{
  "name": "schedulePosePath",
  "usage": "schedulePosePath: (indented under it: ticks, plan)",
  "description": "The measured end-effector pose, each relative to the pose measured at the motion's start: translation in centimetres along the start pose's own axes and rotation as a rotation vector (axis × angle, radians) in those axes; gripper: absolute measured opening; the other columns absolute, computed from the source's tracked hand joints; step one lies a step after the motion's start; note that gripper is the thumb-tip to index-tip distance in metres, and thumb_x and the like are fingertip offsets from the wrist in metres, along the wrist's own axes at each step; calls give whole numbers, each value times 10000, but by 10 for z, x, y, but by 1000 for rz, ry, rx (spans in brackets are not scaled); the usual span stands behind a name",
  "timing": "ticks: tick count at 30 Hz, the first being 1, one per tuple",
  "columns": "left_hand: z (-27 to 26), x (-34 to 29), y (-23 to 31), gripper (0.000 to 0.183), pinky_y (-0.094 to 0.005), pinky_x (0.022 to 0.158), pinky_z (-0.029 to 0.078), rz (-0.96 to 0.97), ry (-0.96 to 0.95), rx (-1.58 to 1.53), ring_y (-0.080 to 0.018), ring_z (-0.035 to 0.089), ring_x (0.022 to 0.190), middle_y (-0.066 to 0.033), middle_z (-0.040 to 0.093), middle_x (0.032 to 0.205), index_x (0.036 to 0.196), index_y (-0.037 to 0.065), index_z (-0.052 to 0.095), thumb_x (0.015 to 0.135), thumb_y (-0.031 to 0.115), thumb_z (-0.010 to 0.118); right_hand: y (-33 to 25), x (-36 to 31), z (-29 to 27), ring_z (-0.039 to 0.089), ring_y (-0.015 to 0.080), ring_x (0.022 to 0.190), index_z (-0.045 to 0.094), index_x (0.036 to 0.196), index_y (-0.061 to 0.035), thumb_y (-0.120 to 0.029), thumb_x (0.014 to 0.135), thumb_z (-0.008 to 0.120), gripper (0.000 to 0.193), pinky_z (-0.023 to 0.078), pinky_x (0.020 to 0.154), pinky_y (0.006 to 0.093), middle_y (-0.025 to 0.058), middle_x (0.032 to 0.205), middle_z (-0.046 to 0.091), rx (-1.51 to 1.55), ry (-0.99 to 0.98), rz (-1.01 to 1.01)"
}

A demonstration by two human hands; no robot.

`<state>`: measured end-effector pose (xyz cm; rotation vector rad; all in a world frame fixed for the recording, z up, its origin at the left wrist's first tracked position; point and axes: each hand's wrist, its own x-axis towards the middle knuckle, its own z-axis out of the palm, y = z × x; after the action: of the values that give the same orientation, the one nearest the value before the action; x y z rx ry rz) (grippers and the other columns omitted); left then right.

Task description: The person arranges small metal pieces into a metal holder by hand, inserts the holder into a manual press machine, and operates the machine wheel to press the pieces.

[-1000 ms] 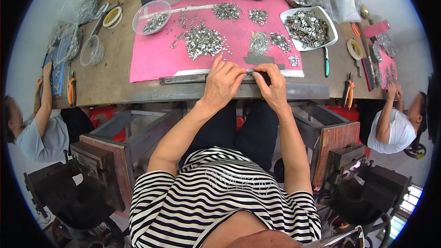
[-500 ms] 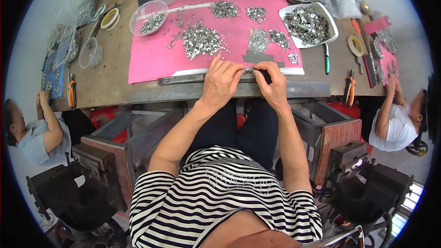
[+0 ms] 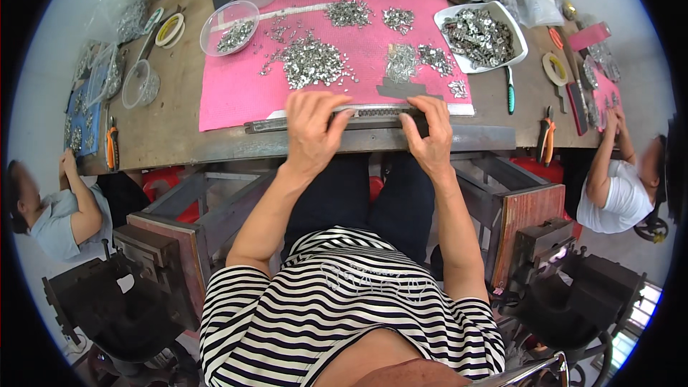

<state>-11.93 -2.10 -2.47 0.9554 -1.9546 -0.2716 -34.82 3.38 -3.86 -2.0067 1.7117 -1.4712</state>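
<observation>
A long grey metal bar [image 3: 269, 125] lies along the near edge of a pink mat [image 3: 236, 86] on a wooden table. My left hand [image 3: 312, 129] rests on top of the bar near its middle, fingers curled over it. Just to the right, my right hand [image 3: 431, 136] pinches the same bar at its right end. A row of small silver parts [image 3: 380, 110] sits on the bar between my hands. Loose heaps of small silver metal parts [image 3: 309, 63] are spread over the mat beyond my fingers.
A white tray [image 3: 517, 37] and clear bowls [image 3: 213, 23] hold more parts. A green-handled tool [image 3: 509, 90], orange pliers [image 3: 545, 137] and tape rolls [image 3: 555, 69] lie at the right. Two other people sit at the table's left [image 3: 50, 208] and right [image 3: 616, 186] ends. Metal presses stand below.
Both hands stay on the bar with only slight finger shifts. The person at the left has lowered an arm from the table.
</observation>
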Motion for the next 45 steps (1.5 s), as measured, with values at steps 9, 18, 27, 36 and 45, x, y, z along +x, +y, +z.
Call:
schedulePosePath:
  ticks: [9, 18, 27, 36, 45]
  plan:
    - [-27, -30, -23, 321, -420, 905, 352, -72, -134, 86, -266, 553, 937, -76, 581, 956, 977, 60, 639, 800, 254, 824, -5, -28, 2, 574, 355, 1088, 639, 1167, -11, -84, 769, 840, 451, 489, 917, 451, 138, 1139, 621, -232, 22, -130]
    - [-21, -48, -26, 340, -399, 851, 355, 14, -61, 42, -258, 550, 901, -76, 566, 954, 941, 73, 603, 744, 166, 864, -5, -41, 11, 574, 350, 1093, 636, 1140, -19, -38, 738, 861, 461, 470, 942, 440, 133, 1142, 629, -284, 119, -162]
    - [-32, -30, -29, 288, -394, 860, 354, -62, -131, 65, -255, 541, 908, -69, 562, 946, 937, 70, 617, 795, 205, 828, -19, -16, -1, 568, 346, 1057, 636, 1137, -11, -62, 774, 831, 415, 482, 900, 443, 136, 1103, 611, -238, -68, -74]
    - [-22, 19, -29, 63, -407, 955, 324, -34, -255, 41, -193, 563, 942, 9, 625, 890, 909, 124, 725, 879, 177, 737, -13, 52, 21, 592, 292, 911, 713, 1003, -52, -93, 848, 743, 163, 426, 832, 422, 87, 904, 616, -171, -270, -143]
    - [-3, 35, -45, 49, -452, 978, 327, 77, -367, 128, -212, 567, 939, -5, 627, 884, 915, 141, 741, 880, 170, 722, -3, 65, 67, 600, 279, 899, 703, 937, -69, -102, 857, 729, 91, 416, 830, 417, 83, 880, 610, -234, -281, -152]
